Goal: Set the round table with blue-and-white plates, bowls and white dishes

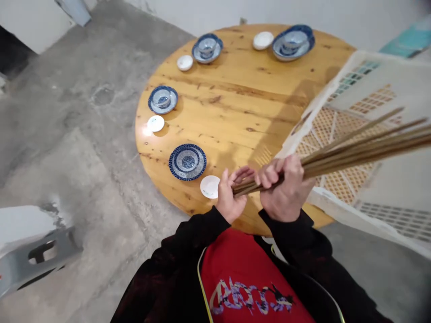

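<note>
A bundle of long, thin brown chopsticks [336, 154] is gripped in my right hand [286, 186], its fingers wrapped round the sticks near one end. Their far ends fan out to the right, over a white plastic crate. My left hand [232, 193] is at the near ends, palm turned towards them, fingers apart and thumb up; the ends touch or nearly touch its palm. Just left of that hand, a small white dish [210, 186] lies partly covered by it. A blue-patterned plate with a bowl on it [187, 162] sits beside this dish.
The round wooden table [235, 116] carries more blue plates with bowls [163, 99] and small white dishes [156, 123] along its edge. The white crate [340, 215] with lattice sides covers the right side. A grey plastic stool [40, 260] stands on the floor at lower left.
</note>
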`<act>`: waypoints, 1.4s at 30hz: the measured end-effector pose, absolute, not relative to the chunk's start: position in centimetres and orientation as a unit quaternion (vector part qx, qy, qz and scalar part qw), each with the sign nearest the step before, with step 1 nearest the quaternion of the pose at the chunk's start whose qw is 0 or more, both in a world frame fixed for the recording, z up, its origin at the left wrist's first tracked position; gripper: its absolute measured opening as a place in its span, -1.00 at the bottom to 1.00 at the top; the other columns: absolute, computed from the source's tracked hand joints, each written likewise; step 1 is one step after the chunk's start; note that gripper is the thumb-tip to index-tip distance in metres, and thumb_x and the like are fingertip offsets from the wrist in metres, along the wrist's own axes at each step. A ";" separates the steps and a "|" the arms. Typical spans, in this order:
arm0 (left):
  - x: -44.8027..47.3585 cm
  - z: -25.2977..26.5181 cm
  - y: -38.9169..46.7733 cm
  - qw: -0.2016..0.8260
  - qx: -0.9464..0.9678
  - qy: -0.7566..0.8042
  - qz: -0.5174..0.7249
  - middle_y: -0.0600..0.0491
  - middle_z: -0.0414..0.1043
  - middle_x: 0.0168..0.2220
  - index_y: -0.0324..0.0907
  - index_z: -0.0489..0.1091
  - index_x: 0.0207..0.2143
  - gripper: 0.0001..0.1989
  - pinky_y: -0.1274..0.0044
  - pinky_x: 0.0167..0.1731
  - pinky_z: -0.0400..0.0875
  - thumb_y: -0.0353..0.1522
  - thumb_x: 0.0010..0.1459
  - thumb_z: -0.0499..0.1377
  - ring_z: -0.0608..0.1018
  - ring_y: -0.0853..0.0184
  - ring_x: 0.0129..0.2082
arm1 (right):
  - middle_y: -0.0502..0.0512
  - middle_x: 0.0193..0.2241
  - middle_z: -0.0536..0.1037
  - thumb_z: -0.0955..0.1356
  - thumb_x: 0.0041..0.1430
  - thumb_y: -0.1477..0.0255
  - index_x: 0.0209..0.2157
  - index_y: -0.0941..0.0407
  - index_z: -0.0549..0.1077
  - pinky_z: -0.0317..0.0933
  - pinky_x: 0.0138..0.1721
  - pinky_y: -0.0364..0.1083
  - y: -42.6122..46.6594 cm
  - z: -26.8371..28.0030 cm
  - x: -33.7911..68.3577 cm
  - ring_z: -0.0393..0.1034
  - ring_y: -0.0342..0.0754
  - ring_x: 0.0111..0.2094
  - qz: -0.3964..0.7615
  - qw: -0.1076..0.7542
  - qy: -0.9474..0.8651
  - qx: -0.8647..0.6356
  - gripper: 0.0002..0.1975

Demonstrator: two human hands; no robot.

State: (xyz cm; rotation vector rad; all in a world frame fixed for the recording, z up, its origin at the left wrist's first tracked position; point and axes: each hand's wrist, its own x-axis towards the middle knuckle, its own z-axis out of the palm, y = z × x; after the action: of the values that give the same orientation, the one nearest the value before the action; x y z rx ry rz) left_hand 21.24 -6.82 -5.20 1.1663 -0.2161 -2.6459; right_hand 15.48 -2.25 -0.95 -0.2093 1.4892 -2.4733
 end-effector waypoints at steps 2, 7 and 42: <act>22.1 -5.9 -7.3 0.123 0.414 -0.049 -0.901 -0.13 0.63 -0.24 -0.33 0.58 -0.27 -0.46 0.54 -0.17 0.51 -0.19 0.49 -0.08 0.64 0.33 -0.29 | -0.18 -0.70 0.20 0.50 0.25 0.19 -0.57 0.08 0.21 0.13 -0.64 -0.18 -3.0 -1.7 17.2 0.09 -0.26 -0.71 -0.841 0.123 0.520 -0.078 -0.50; 23.6 -6.7 -8.9 0.099 0.391 -0.048 -0.914 -0.06 0.56 -0.42 -0.35 0.61 -0.28 -0.54 0.55 -0.31 0.45 -0.23 0.42 0.02 0.54 0.37 -0.47 | -0.17 -0.70 0.24 0.51 0.23 0.16 -0.56 0.07 0.24 0.19 -0.60 -0.16 -4.5 -2.3 19.3 0.14 -0.23 -0.69 -0.832 0.116 0.533 -0.105 -0.50; 29.2 -6.7 -13.7 0.013 0.155 -0.763 -0.627 0.04 0.46 -0.35 -0.10 0.37 -0.26 -0.76 0.43 -0.15 0.38 -0.13 0.29 0.14 0.49 0.25 -0.32 | -0.25 -0.68 0.12 0.64 -0.11 0.02 -0.53 0.07 0.18 0.09 -0.67 -0.27 -6.7 -4.0 18.7 -0.02 -0.33 -0.70 -0.820 0.273 0.491 0.111 -0.35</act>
State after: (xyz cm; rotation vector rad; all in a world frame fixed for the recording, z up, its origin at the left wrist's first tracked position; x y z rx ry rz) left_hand 29.25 -13.74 -6.65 0.4831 -2.3775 -1.9544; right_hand 18.74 -6.71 -3.98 0.2984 1.3219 -2.2050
